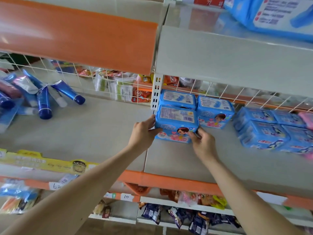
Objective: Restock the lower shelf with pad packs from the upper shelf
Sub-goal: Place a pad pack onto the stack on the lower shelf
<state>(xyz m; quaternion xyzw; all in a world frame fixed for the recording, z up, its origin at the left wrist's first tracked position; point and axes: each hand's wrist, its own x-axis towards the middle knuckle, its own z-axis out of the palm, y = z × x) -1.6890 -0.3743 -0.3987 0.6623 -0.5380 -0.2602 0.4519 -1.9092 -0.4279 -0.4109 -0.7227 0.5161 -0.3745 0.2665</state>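
Observation:
A blue pad pack (177, 122) stands on the lower shelf (186, 160) near its left upright. My left hand (144, 133) grips the pack's left end, thumb on its front face. My right hand (202, 143) pinches its lower right corner. Behind it sits another blue pack (177, 98), and a third (214, 111) stands to its right. Further right is a stack of several blue packs (269, 128). On the upper shelf (228, 53), at the top right, lies a large blue pad pack (274, 14).
A white wire fence (254, 97) backs the shelf. Blue tubes (44, 100) lie on the neighbouring shelf to the left. An orange price strip (169, 181) edges the shelf front. Snack packets (194, 214) hang and lie on the shelves below.

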